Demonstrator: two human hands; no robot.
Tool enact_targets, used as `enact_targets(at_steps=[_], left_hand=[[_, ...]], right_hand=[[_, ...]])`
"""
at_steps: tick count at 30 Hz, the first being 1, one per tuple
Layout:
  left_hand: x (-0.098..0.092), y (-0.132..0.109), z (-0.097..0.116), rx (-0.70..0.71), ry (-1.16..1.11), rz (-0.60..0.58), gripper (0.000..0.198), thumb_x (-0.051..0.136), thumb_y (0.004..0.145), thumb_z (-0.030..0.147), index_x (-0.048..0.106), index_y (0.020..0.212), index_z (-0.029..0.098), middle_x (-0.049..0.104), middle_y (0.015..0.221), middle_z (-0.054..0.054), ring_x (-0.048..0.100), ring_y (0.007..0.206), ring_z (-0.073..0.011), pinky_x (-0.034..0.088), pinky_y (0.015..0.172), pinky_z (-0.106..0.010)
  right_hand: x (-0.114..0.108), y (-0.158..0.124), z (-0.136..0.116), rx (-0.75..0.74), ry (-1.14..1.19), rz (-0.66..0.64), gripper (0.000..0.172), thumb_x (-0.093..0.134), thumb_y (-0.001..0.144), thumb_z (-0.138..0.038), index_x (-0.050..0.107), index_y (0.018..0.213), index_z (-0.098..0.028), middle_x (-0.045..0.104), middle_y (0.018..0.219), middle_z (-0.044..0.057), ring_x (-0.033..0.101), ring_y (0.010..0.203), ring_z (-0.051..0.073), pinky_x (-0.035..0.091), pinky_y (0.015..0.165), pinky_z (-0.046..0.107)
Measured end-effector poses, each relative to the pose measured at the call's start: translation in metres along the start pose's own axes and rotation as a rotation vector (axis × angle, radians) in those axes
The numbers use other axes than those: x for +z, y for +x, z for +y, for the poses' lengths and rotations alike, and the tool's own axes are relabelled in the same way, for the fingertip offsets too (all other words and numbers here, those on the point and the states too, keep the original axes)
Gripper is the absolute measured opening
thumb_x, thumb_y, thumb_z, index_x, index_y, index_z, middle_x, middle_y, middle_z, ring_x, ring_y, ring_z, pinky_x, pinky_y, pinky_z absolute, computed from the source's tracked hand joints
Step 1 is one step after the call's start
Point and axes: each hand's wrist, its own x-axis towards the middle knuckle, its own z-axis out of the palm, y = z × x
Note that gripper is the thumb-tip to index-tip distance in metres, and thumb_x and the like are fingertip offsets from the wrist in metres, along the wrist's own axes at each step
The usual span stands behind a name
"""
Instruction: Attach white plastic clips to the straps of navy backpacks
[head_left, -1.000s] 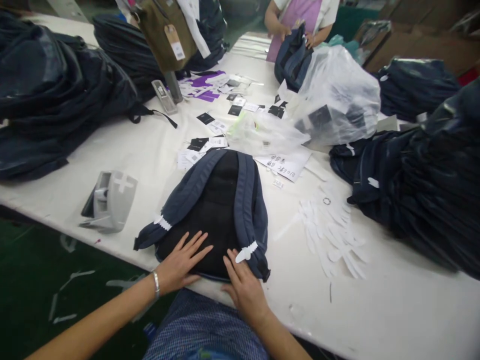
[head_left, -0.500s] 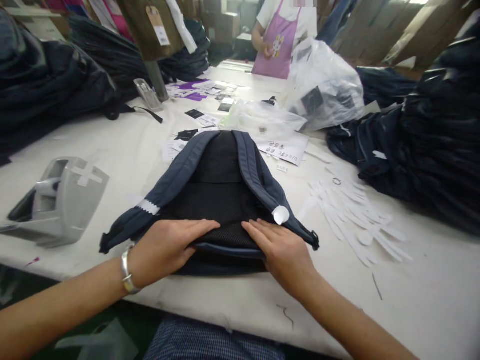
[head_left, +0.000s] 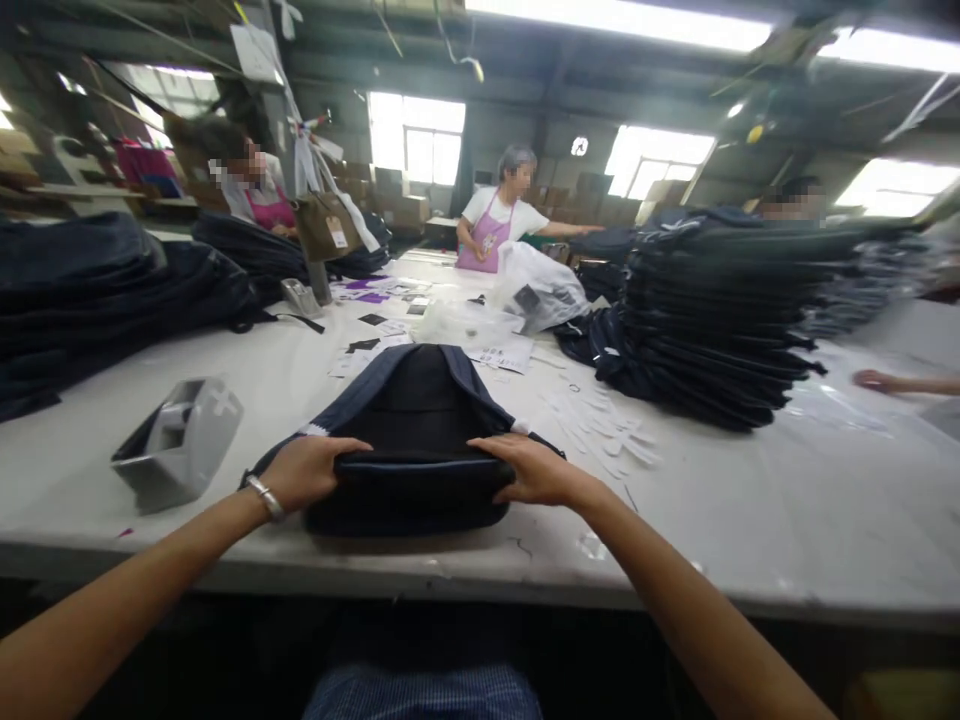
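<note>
A dark navy backpack [head_left: 409,505] lies on the white table straight ahead of me, its black mesh back and shoulder straps facing up and its base toward me. At the base's left corner, my left hand [head_left: 311,472] grips the edge, with fingers on top and the lower part of the hand against the side. My right hand [head_left: 532,468] holds the right corner the same way, fingers over the edge and thumb lower down. White pieces show on both straps near my hands. The backpack's front is underneath and hidden.
A grey plastic bin [head_left: 184,450] stands at the left. Stacked dark bags [head_left: 720,320] rise at the right, with more bags [head_left: 97,300] at the far left. White strips [head_left: 600,430], tags and a clear plastic bag [head_left: 536,285] lie on the table. A co-worker [head_left: 491,225] stands across it.
My view has tilted up, showing the room and co-workers. My hands have gone from lying on the mesh back to gripping the base's corners, and the base now stands up higher toward me.
</note>
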Motion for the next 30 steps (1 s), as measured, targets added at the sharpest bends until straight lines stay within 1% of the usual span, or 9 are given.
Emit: enact_targets(at_steps=[3, 6, 8, 11, 15, 18, 22, 26, 30], left_hand=[[-0.001, -0.005, -0.003, -0.003, -0.066, -0.055, 0.042, 0.056, 0.072, 0.038, 0.066, 0.111, 0.029, 0.075, 0.090, 0.001, 0.067, 0.084, -0.0211, 0.047, 0.070, -0.024], [0.004, -0.017, 0.002, -0.021, -0.049, -0.069, 0.044, 0.052, 0.072, 0.031, 0.063, 0.114, 0.028, 0.074, 0.094, 0.001, 0.067, 0.085, -0.0208, 0.048, 0.073, -0.026], [0.012, -0.027, 0.017, 0.011, 0.025, -0.035, 0.055, 0.050, 0.068, 0.019, 0.058, 0.122, 0.028, 0.070, 0.110, -0.002, 0.066, 0.095, -0.0224, 0.049, 0.079, -0.030], [0.031, -0.034, 0.062, 0.175, 0.128, 0.104, 0.075, 0.051, 0.063, 0.011, 0.043, 0.136, 0.026, 0.055, 0.135, -0.006, 0.055, 0.118, -0.0246, 0.042, 0.099, -0.040], [0.060, -0.017, 0.139, 0.365, 0.150, 0.203, 0.068, 0.052, 0.071, 0.015, 0.040, 0.138, 0.018, 0.049, 0.140, -0.011, 0.042, 0.131, -0.0266, 0.035, 0.106, -0.044], [0.069, 0.010, 0.173, 0.345, 0.149, 0.111, 0.053, 0.050, 0.077, 0.017, 0.050, 0.130, 0.016, 0.059, 0.128, -0.014, 0.054, 0.119, -0.0268, 0.044, 0.095, -0.038], [0.056, 0.036, 0.170, 0.237, 0.061, 0.034, 0.033, 0.050, 0.084, 0.036, 0.063, 0.113, 0.026, 0.073, 0.100, -0.007, 0.068, 0.092, -0.0239, 0.048, 0.077, -0.031], [0.044, 0.042, 0.158, 0.215, -0.045, 0.098, 0.033, 0.051, 0.082, 0.047, 0.068, 0.104, 0.028, 0.074, 0.094, -0.005, 0.068, 0.089, -0.0224, 0.046, 0.072, -0.027], [0.045, 0.039, 0.161, 0.174, 0.009, 0.131, 0.033, 0.046, 0.084, 0.048, 0.069, 0.096, 0.028, 0.074, 0.083, -0.005, 0.069, 0.080, -0.0227, 0.043, 0.064, -0.027]], right_hand=[[0.007, -0.018, -0.002, 0.059, -0.031, 0.090, 0.076, 0.079, 0.065, -0.035, 0.048, 0.132, -0.022, 0.060, 0.124, 0.010, 0.055, 0.113, 0.024, 0.042, 0.098, 0.039], [0.029, -0.030, -0.009, 0.119, -0.102, 0.307, 0.073, 0.079, 0.065, -0.028, 0.048, 0.131, -0.023, 0.050, 0.136, 0.010, 0.043, 0.127, 0.026, 0.033, 0.108, 0.045], [0.052, -0.037, -0.016, 0.209, -0.140, 0.485, 0.071, 0.076, 0.065, -0.020, 0.047, 0.131, -0.022, 0.043, 0.141, 0.011, 0.034, 0.133, 0.028, 0.028, 0.111, 0.048], [0.091, -0.048, -0.030, 0.352, -0.083, 0.766, 0.060, 0.066, 0.072, -0.010, 0.047, 0.128, -0.019, 0.041, 0.141, 0.014, 0.033, 0.134, 0.027, 0.031, 0.111, 0.048], [0.137, -0.055, -0.053, 0.490, 0.075, 1.084, 0.037, 0.054, 0.084, -0.014, 0.051, 0.121, -0.018, 0.052, 0.126, 0.014, 0.045, 0.124, 0.024, 0.040, 0.105, 0.046], [0.161, -0.057, -0.064, 0.461, 0.093, 1.031, 0.029, 0.047, 0.088, -0.015, 0.056, 0.115, -0.019, 0.061, 0.115, 0.012, 0.054, 0.113, 0.022, 0.047, 0.099, 0.042], [0.172, -0.063, -0.065, 0.316, -0.110, 0.768, 0.038, 0.054, 0.086, -0.020, 0.055, 0.124, -0.017, 0.057, 0.129, 0.013, 0.050, 0.121, 0.025, 0.045, 0.101, 0.042], [0.159, -0.058, -0.074, 0.345, -0.202, 0.674, 0.039, 0.053, 0.089, -0.026, 0.053, 0.127, -0.020, 0.060, 0.126, 0.009, 0.055, 0.111, 0.024, 0.049, 0.093, 0.040], [0.140, -0.047, -0.074, 0.349, -0.284, 0.612, 0.048, 0.050, 0.089, -0.028, 0.044, 0.136, -0.019, 0.053, 0.135, 0.009, 0.059, 0.095, 0.024, 0.052, 0.077, 0.038]])
